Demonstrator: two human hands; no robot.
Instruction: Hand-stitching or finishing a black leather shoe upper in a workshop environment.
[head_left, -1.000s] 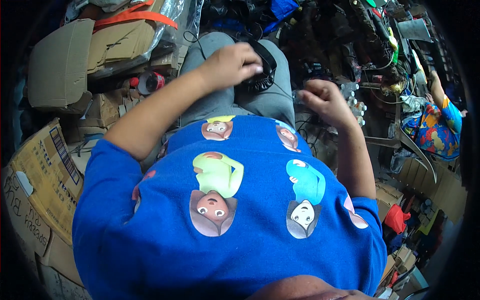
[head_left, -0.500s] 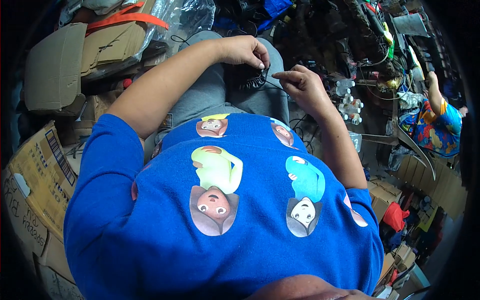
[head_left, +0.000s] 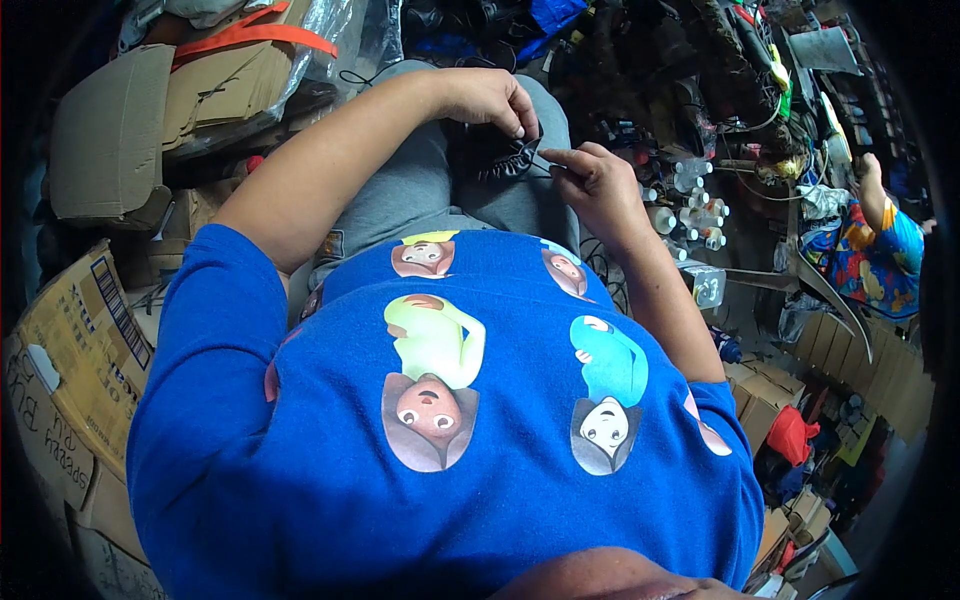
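On my lap, between the knees of my grey trousers [head_left: 400, 180], lies a black, shiny piece [head_left: 507, 165] with a ridged, gathered-looking edge. It resembles part of a shoe, but its full shape is hidden in shadow. My left hand [head_left: 492, 102] is closed, pinching the upper edge of this piece between thumb and fingertips. Just right of it, my right hand [head_left: 602, 188] has its index finger stretched toward the piece, with the other fingers curled in. A thin dark cord [head_left: 541, 166] runs from the piece to the right hand's curled fingers.
Flattened cardboard [head_left: 225, 95] and a yellow-brown carton [head_left: 85, 340] stand at my left. Several small bottles [head_left: 700, 205] are on the floor right of my knee. Another person in a colourful shirt [head_left: 875, 255] is at the far right. Dark clutter lies ahead.
My right hand has shifted slightly left and down, its index finger now closer to the black piece. My left hand keeps its pinch, almost unmoved.
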